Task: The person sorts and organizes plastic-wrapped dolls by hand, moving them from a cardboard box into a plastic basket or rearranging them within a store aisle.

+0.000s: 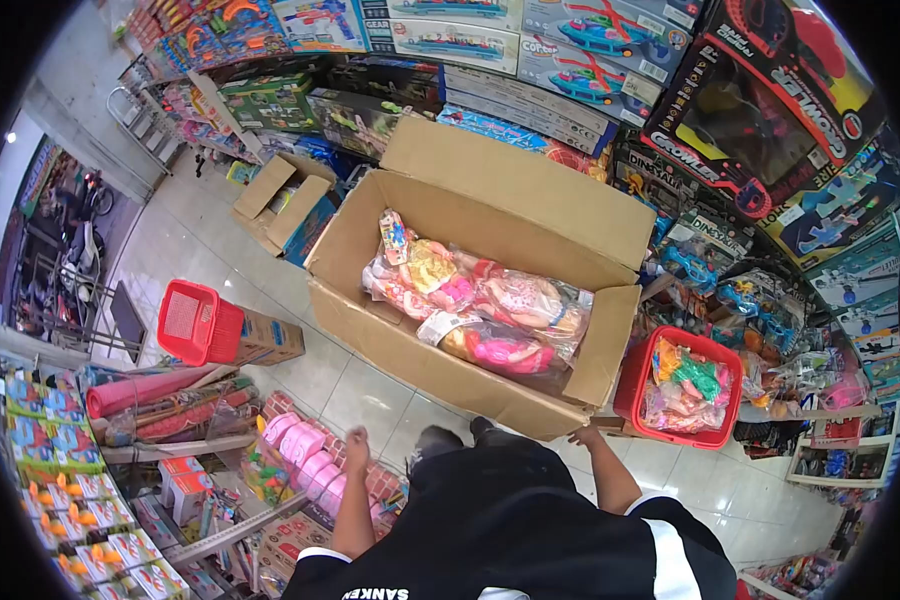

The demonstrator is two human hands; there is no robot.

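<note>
Head view: my left grip (357, 438) hangs in the air, well apart from the big carton, with nothing visible in it; the fingers look small and blurred, so I can't tell whether they are apart or together. My right grip (583, 436) is at the carton's near right corner, and I can't make out whether it is clamped on the cardboard or only touching it.

Between my hands and just ahead, the big carton (400, 348) stands open on the tiled floor (365, 400), its far flap raised. Inside lie the bagged dolls (520, 300), in pink, yellow and red clothes, bundled in clear plastic.

Near my right hand, just beside the carton, the full red basket (708, 437) holds more plastic-wrapped goods. Near my left hand are the pink packages (305, 445). Farther out on that side, the other red basket (223, 335) sits by a brown box (275, 338). Beyond the carton, a smaller open box (262, 190) stands near the stacked toy boxes (590, 45).
</note>
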